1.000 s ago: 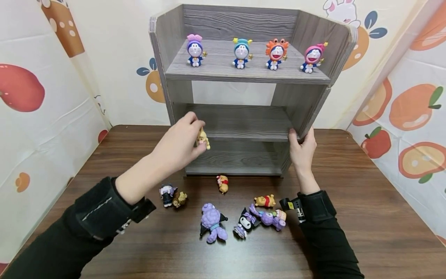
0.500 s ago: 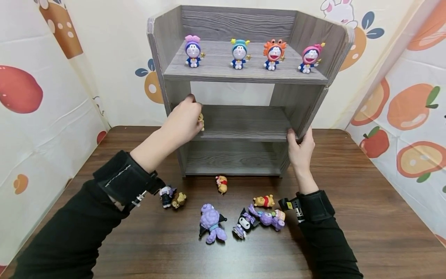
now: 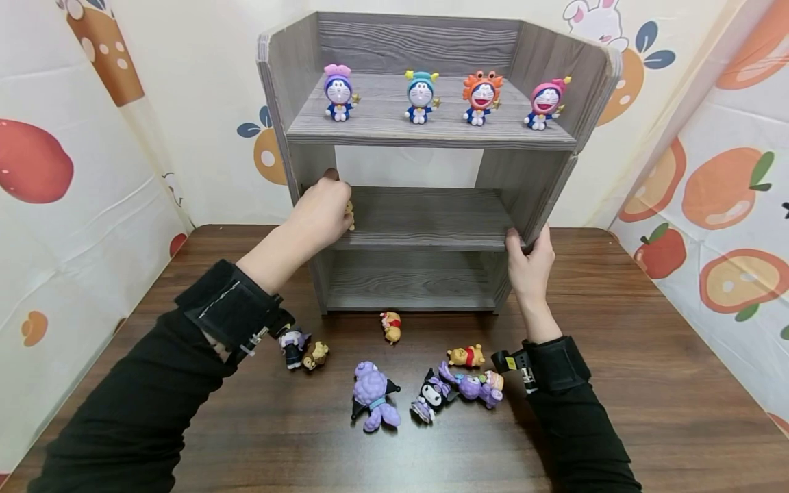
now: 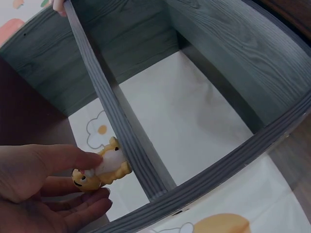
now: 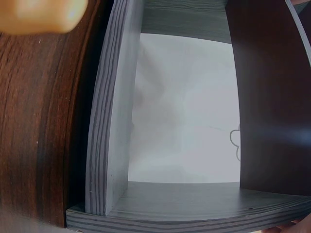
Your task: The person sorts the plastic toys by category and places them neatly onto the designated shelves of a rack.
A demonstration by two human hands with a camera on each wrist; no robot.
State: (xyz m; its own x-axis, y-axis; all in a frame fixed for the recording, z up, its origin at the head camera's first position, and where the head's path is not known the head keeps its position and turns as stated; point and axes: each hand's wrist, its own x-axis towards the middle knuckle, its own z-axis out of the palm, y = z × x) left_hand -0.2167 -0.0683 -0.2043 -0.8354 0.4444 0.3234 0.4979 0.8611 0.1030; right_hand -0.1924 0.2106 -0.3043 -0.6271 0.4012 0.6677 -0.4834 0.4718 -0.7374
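My left hand (image 3: 320, 209) pinches a small yellow figurine (image 4: 109, 167) with a pale belly between thumb and fingers. It is at the left end of the middle shelf board (image 3: 425, 219); in the left wrist view the figurine's feet are close to that board's front edge, and I cannot tell if they touch. Most of the figurine is hidden behind the hand in the head view. My right hand (image 3: 530, 267) grips the right side panel (image 3: 535, 181) of the grey wooden shelf unit, thumb at the front edge. Only its fingertips show low in the right wrist view.
Several blue-suited figurines (image 3: 420, 99) stand in a row on the top board. On the brown table (image 3: 246, 431) lie a red-shirted bear figurine (image 3: 391, 327), another bear (image 3: 466, 356), a purple poodle-like figure (image 3: 372, 397), a black-hooded figure (image 3: 431, 396) and a dark-and-brown pair (image 3: 305, 347).
My left hand has moved up and left with the yellow figurine, from in front of the shelf unit to the middle board's left end. The right hand keeps its grip.
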